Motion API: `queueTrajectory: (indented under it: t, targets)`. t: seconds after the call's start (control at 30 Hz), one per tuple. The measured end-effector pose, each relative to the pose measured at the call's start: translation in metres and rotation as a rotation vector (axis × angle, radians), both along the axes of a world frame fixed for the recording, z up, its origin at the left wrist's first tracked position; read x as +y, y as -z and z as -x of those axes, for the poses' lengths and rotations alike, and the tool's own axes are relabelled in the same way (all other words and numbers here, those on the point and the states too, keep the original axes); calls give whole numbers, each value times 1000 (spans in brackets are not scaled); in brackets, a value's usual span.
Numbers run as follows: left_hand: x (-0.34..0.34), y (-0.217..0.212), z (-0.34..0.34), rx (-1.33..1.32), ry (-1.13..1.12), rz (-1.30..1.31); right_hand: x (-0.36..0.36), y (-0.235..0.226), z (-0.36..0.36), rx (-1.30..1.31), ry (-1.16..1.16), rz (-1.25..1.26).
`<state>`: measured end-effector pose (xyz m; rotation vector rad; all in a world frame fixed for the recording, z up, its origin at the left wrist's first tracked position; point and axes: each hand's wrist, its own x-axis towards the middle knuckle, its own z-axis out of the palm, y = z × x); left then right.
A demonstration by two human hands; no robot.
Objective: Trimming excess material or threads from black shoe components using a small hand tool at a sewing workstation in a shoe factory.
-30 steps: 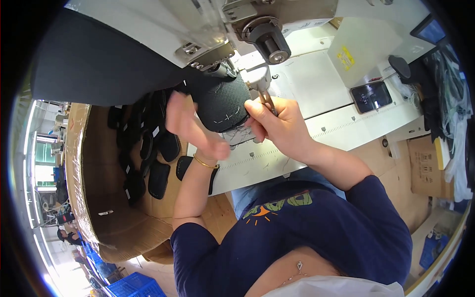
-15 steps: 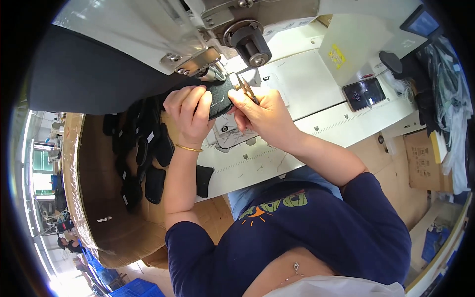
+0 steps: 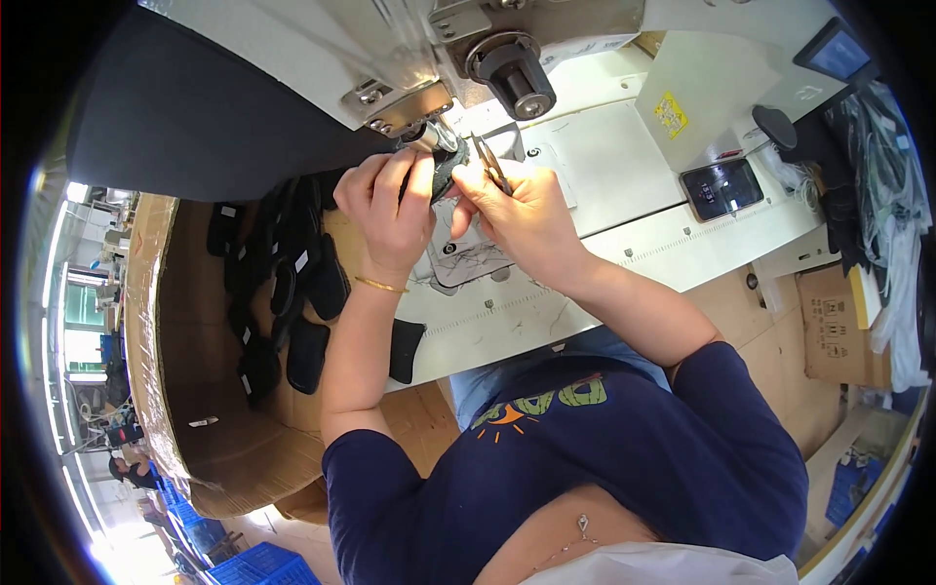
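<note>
At the far left edge a bright workroom is glimpsed, with blue crates (image 3: 249, 564) on the floor near the lower left corner. Next to it a large cardboard box (image 3: 161, 409) is set against the left edge of the tabletop (image 3: 604, 175), and dark fabric pieces (image 3: 292, 292) are piled inside it, one more being draped over the tabletop's front edge. The left hand (image 3: 390, 210) is raised from a bent elbow, a thin gold bangle (image 3: 380, 285) being worn at the wrist; its fingers (image 3: 414, 180) are curled and pinched on a small dark fabric piece (image 3: 447, 174), which is held just under the head of the sewing machine (image 3: 409, 49), above the worn metal plate (image 3: 468, 255) at the middle of the tabletop. Just beside it, touching the same piece, the right hand (image 3: 522, 219) is brought in from the lower right, its fingers closed around a pair of slim thread snips (image 3: 490, 161) whose tips point up toward the machine. Further right, a small dark control screen (image 3: 720, 188) is mounted near the tabletop's right edge, and a cardboard carton (image 3: 838, 327) is seen beyond it on the floor.
</note>
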<state>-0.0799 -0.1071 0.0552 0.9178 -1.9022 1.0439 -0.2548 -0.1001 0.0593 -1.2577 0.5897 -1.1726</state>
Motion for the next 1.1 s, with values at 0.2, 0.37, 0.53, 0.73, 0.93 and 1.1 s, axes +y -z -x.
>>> queueTrajectory:
  t: [0.2, 0.37, 0.53, 0.73, 0.93, 1.1]
  targets:
    - [33, -18, 27, 34, -42, -67, -2, -7, 10, -32, -31, -126]
    - [34, -22, 38, 58, -89, -89, -3, -2, 11, -22, -22, -136]
    - [30, -23, 42, 52, -102, -116, -5, 2, 6, -70, 1, -113]
    - [56, -28, 47, -18, -410, -289, -2, -6, 9, -50, -17, -116]
    - [79, -27, 56, 101, -199, -302, -4, -5, 15, -10, -28, -105]
    - [68, -21, 56, 107, -137, -223, -3, -6, 13, -1, 22, -101]
